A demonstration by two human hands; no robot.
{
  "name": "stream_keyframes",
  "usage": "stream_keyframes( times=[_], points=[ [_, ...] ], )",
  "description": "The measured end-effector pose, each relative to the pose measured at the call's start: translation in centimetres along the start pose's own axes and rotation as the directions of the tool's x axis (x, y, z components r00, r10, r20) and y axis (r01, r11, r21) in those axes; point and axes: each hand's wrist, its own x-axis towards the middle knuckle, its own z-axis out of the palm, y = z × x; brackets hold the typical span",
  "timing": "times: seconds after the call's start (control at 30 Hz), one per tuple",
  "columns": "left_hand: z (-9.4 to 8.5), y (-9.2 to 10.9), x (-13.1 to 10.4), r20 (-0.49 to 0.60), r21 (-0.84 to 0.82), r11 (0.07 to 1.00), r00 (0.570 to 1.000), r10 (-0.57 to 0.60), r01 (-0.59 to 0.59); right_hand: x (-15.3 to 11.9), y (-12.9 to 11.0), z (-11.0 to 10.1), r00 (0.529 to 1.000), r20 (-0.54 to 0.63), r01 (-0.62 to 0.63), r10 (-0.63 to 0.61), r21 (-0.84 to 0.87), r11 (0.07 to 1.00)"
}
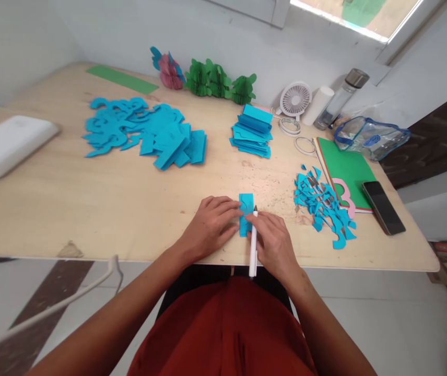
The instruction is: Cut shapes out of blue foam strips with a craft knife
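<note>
A small blue paper strip [246,200] lies upright before me near the table's front edge, with a dark curved line drawn on it. My left hand [214,224] rests flat on the tabletop, fingers stretched out, its fingertips at the strip's left edge. Between the thumb and fingers of my right hand [273,237] is a white pen [254,245], its dark tip pointing away from me above the strip's right side. The right fingers partly cover the paper's lower right part.
Blue cut-out shapes [109,125] and folded blue papers [250,133] lie farther back. Blue scraps [317,201], a green sheet [344,167] and a phone [384,208] are on the right. A small fan [295,99] and bottle [337,102] stand by the wall. A white device [10,146] sits left.
</note>
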Motion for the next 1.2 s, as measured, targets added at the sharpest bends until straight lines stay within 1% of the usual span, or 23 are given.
stream_keyframes(
  times=[0.23,0.47,0.7,0.9,1.2],
  points=[
    [0.01,-0.07,-0.06,0.005,-0.014,1.000,1.000,0.001,-0.001,0.11,0.08,-0.15,1.000,0.029,-0.012,0.012,-0.002,1.000],
    [-0.13,0.04,-0.07,0.009,-0.015,1.000,1.000,-0.007,0.007,0.16,0.11,-0.16,1.000,0.019,-0.002,0.001,0.016,1.000],
    [-0.10,0.09,-0.09,-0.018,-0.024,1.000,1.000,0.010,-0.010,0.25,0.17,-0.19,1.000,0.021,0.015,-0.016,0.020,1.000],
    [-0.16,0.13,-0.09,-0.001,-0.009,1.000,1.000,-0.003,0.003,0.36,0.19,-0.25,0.999,0.023,0.023,-0.024,0.019,1.000],
    [-0.10,0.22,-0.07,-0.006,-0.030,1.000,1.000,-0.002,0.002,0.47,0.13,-0.39,0.999,0.023,0.023,-0.023,0.014,1.000]
  ],
)
